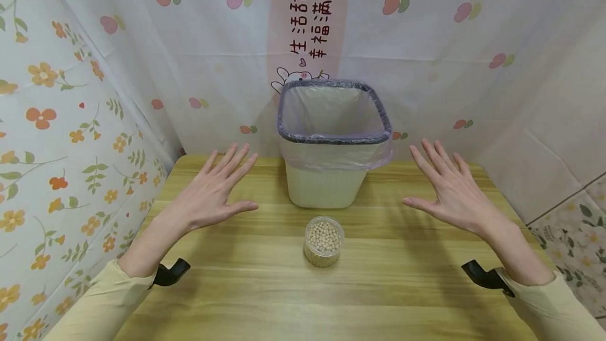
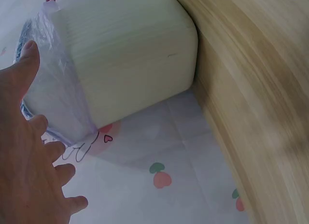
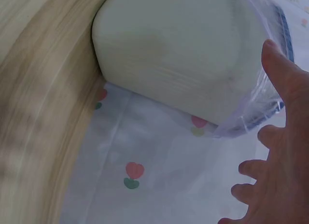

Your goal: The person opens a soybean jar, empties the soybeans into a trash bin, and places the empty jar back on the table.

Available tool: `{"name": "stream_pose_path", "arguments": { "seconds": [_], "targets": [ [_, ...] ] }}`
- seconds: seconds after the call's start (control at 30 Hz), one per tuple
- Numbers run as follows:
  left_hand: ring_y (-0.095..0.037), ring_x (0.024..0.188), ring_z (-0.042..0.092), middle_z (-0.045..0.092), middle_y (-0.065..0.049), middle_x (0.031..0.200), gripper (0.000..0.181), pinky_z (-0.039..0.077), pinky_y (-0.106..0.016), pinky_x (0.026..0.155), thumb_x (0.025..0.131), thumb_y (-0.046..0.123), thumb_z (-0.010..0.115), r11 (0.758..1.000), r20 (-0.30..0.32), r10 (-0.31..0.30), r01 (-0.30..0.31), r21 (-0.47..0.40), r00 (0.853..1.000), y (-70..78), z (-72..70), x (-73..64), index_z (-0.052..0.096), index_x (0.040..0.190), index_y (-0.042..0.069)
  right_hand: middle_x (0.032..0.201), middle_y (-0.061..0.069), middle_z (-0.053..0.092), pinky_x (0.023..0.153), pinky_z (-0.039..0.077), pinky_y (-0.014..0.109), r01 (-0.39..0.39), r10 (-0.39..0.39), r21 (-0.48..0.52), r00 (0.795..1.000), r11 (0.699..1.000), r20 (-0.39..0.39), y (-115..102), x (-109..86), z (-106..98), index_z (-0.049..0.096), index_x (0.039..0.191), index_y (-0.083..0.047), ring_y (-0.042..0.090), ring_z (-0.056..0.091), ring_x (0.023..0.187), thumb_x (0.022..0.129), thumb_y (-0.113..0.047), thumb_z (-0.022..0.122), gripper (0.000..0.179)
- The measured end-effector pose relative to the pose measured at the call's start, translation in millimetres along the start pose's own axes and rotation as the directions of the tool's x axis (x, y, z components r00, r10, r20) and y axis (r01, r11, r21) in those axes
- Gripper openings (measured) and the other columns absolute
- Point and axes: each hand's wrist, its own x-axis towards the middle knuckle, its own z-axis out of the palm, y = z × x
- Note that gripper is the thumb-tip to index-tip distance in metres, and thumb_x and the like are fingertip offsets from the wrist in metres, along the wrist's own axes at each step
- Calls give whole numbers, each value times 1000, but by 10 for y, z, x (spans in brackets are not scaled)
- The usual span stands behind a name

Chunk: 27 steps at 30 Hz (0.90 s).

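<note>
A cream trash bin (image 1: 326, 186) with a dark rim stands at the back middle of the table, lined with a translucent purple bag (image 1: 336, 157) folded over its rim. In front of it is a round clear tub (image 1: 323, 241) full of cotton swabs, tips up. My left hand (image 1: 210, 191) hovers over the table to the left of the bin, fingers spread and holding nothing. On the bin's other side my right hand (image 1: 450, 188) is held out the same way, also with spread fingers and nothing in it. Both wrist views show the bin's side (image 2: 130, 55) beyond the thumb.
The wood-grain table (image 1: 265, 299) reaches back to a white curtain (image 1: 213, 57) with printed hearts and writing, close behind the bin. A flower-patterned cloth (image 1: 61, 162) hangs along the left. Black wrist mounts (image 1: 171, 272) stick out inward from both sleeves.
</note>
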Motion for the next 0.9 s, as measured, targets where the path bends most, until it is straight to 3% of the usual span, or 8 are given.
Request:
{"name": "stream_pose_path", "arguments": {
  "seconds": [0.13,0.33,0.47,0.67,0.9],
  "targets": [
    [-33,162,12,1,-2,176,99,12,-62,128,94,67,59,1000,6,2,-2,-17,1000,38,28,-4,10,167,22,175,9,4,123,12,70,-5,6,15,1000,1000,-10,-19,-20,33,6,167,-25,39,12,161,87,-55,75,110],
    [-31,154,35,27,-5,171,97,27,-56,125,93,68,59,998,-21,46,-46,-35,999,129,126,-27,14,166,24,165,18,36,110,35,68,-25,28,53,998,998,-60,-87,-72,124,21,165,-22,48,44,141,84,-51,80,105],
    [-30,148,44,36,-3,167,94,33,-53,123,93,69,59,997,-21,70,-71,-43,997,204,188,-32,20,166,24,160,19,42,104,42,69,-32,35,59,998,998,-48,-147,-87,204,26,164,-19,48,49,137,85,-52,79,102],
    [-29,146,47,41,-3,165,91,37,-52,121,94,70,57,993,3,108,-107,-46,994,326,292,-10,26,164,21,155,21,47,97,47,69,-11,12,45,1000,999,-21,-229,-91,372,33,161,-14,50,53,132,86,-57,77,98],
    [-26,145,48,41,-1,164,91,39,-50,121,94,72,54,989,6,143,-142,-48,990,422,407,8,26,164,23,150,20,53,104,46,65,29,-28,63,1000,998,-9,-339,-91,575,38,158,-13,46,56,132,83,-57,80,97]
  ]
}}
